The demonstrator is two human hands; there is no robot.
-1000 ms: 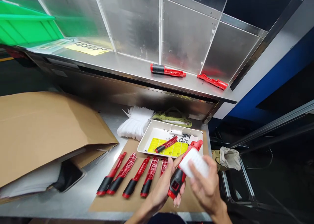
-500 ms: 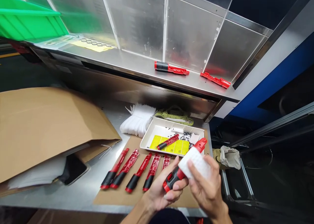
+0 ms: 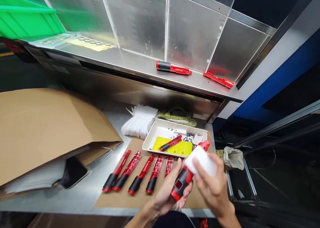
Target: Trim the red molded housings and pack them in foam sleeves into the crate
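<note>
My left hand (image 3: 167, 194) is wrapped round the black grip end of a red and black tool handle (image 3: 182, 184) held above the table's front edge. My right hand (image 3: 212, 188) presses a white foam sleeve (image 3: 202, 160) over the handle's upper part; the red tip (image 3: 206, 144) sticks out beyond it. On the brown cardboard sheet (image 3: 125, 198) just left of my hands lie several more red and black handle halves (image 3: 136, 174) in a row.
A white tray (image 3: 152, 138) holds yellow labels, one red handle and small dark screws. White foam sleeves (image 3: 140, 121) are stacked behind it. Two red parts (image 3: 173, 68) lie on the steel shelf. A large cardboard flap (image 3: 47, 128) covers the left; a green bin (image 3: 27, 23) sits upper left.
My left hand has turned the handle so its butt end with a square recess faces me. The right hand stays on the white sleeve.
</note>
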